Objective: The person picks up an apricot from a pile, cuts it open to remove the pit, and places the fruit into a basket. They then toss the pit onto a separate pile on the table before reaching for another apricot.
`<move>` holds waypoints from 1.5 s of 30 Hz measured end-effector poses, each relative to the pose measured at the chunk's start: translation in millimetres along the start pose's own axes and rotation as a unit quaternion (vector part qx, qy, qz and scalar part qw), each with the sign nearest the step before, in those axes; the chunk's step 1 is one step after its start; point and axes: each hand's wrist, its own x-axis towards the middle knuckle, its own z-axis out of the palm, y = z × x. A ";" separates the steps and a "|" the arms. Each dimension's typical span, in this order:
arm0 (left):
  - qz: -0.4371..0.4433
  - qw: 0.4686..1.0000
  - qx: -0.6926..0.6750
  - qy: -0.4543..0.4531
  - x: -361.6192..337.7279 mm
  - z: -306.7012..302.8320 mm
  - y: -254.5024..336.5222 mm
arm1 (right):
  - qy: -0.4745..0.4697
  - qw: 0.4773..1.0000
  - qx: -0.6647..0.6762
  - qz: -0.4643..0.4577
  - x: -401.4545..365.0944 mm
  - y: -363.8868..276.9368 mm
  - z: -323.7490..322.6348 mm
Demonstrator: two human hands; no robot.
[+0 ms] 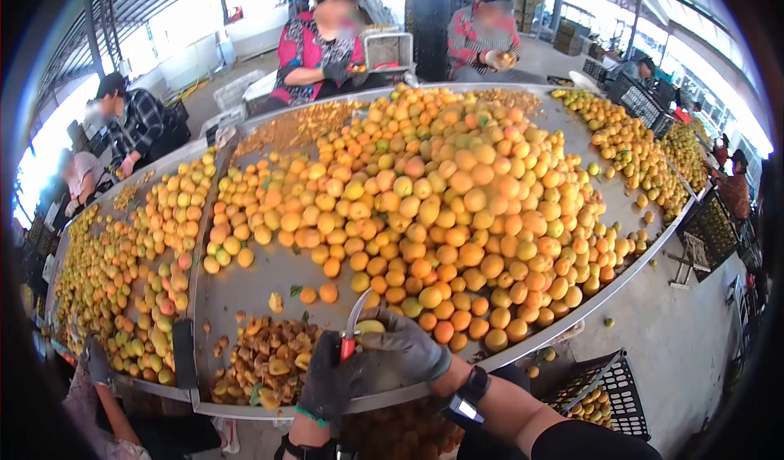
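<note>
My left hand, in a dark glove, is closed around a small curved knife with a red handle, its blade pointing up. Close beside it, my gloved right hand pinches a yellow-green apricot right at the blade. Both hands are over the near edge of a metal table. A large heap of apricots rises just beyond them. To the left of my left hand lies a pile of cut, brownish apricot pieces.
A metal divider splits the table on the left, with more apricots past it. Across the table sit two people handling fruit. Another gloved hand rests at the left edge. A black crate of apricots stands at lower right.
</note>
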 end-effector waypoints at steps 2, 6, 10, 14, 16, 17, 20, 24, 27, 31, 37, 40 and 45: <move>-0.067 0.995 -0.069 0.013 -4.2 3.2 7.4 | 0.003 1.000 0.004 -0.002 2.3 7.9 -5.5; -0.072 0.972 -0.221 -0.032 1.4 0.2 1.5 | -0.022 0.995 -0.070 -0.065 3.6 -2.9 -7.1; -0.026 0.975 -0.216 0.034 1.0 -10.5 7.6 | 0.130 0.694 -0.625 -0.333 8.1 -8.0 -15.3; 0.024 0.996 -0.060 0.060 -2.8 -15.8 3.6 | 0.016 0.994 -0.060 -0.094 5.4 -13.7 -19.3; 0.050 0.998 -0.038 0.029 -6.5 -16.0 1.4 | -0.037 0.994 0.074 -0.067 -0.2 -19.7 -7.3; 0.031 0.998 -0.060 0.004 -9.1 -15.2 3.7 | -0.056 0.994 0.067 -0.066 -1.2 -21.1 -5.5; 0.039 0.999 -0.010 0.003 -9.2 -15.6 -6.0 | -0.105 0.989 0.017 -0.104 -2.5 -20.4 -9.0; 0.139 0.983 0.118 0.026 -12.5 -12.3 -5.1 | -0.095 0.982 -0.091 -0.137 -0.3 -19.7 -10.6; 0.066 0.988 0.139 -0.021 -22.2 -12.2 13.4 | -0.073 0.989 -0.074 -0.107 -3.2 -21.8 -12.7; 0.058 0.992 0.070 -0.083 -20.2 -13.6 -4.4 | -0.092 0.990 -0.059 -0.090 -3.0 -24.4 -16.5; 0.068 0.983 0.153 -0.072 -20.5 -14.0 -5.3 | -0.125 0.989 -0.042 -0.071 -10.4 -28.3 -11.1; 0.107 0.979 0.164 -0.047 -23.1 -8.4 -3.6 | -0.113 0.986 -0.081 -0.096 -8.9 -26.9 -10.3; 0.199 0.937 0.287 0.010 -20.1 0.3 -14.0 | -0.137 0.976 -0.104 -0.137 -4.2 -23.0 -13.6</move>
